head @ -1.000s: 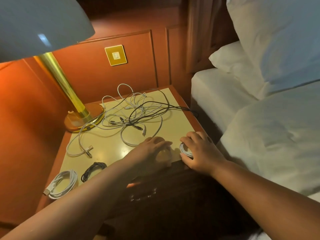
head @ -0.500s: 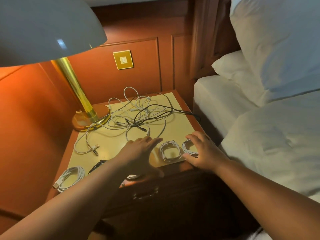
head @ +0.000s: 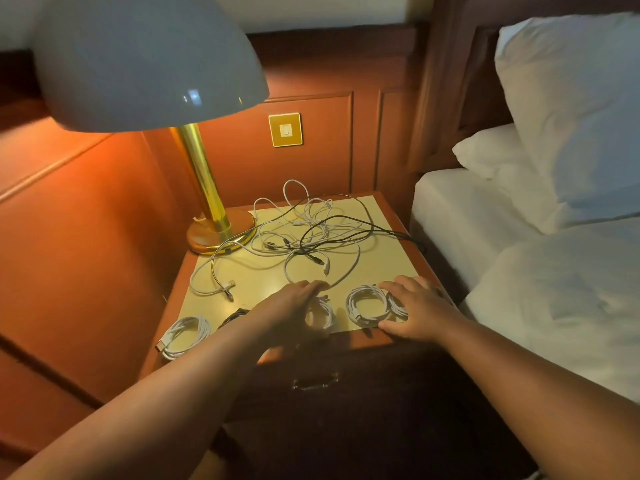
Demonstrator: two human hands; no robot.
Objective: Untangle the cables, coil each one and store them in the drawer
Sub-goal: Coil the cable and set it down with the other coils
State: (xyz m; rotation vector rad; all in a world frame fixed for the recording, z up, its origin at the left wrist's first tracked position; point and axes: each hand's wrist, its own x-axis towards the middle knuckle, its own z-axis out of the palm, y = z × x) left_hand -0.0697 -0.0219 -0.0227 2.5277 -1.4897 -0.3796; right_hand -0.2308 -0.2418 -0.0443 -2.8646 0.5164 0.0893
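the coiling step looked part done: the left hand (head: 294, 311) lay flat and open over a small white coiled cable (head: 320, 315), gripping nothing, and the right hand (head: 414, 313) lay flat on another white coil (head: 398, 304). the tangled white and black cables (head: 311, 233) awaited separating on the cream-topped wooden nightstand (head: 381, 265); its dark drawer (head: 315, 382) stayed closed. since earlier, the left hand had slid forward.

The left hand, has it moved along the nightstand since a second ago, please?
Yes: the left hand has shifted left along the nightstand's front edge, uncovering a white coil.
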